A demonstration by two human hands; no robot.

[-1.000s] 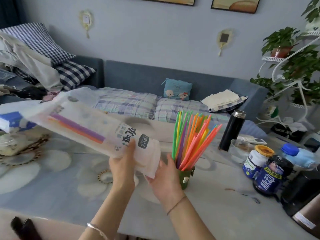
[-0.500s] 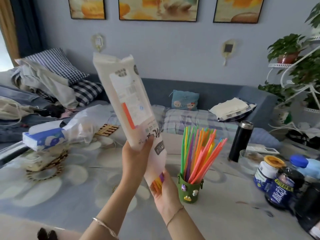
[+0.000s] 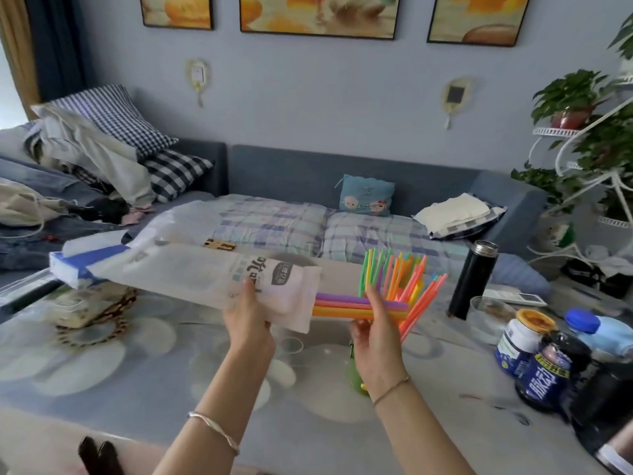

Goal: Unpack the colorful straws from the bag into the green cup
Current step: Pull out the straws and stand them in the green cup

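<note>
My left hand (image 3: 248,318) grips the white straw bag (image 3: 191,279) near its open right end, and the bag lies nearly level above the table. A small bundle of purple, orange and yellow straws (image 3: 342,305) sticks out of the bag's mouth. My right hand (image 3: 375,329) holds that bundle at its free end. Behind my right hand, many colorful straws (image 3: 400,279) fan up from the green cup (image 3: 354,377), which my right wrist mostly hides.
A black flask (image 3: 472,279), a glass bowl (image 3: 488,317) and several jars and bottles (image 3: 544,358) crowd the table's right side. A blue and white box (image 3: 78,264) on a woven stand sits at the left. A sofa runs behind the table.
The bag has swung from upright to nearly level. Several straws have slid out of its mouth, and my right hand has closed on them in front of the cup.
</note>
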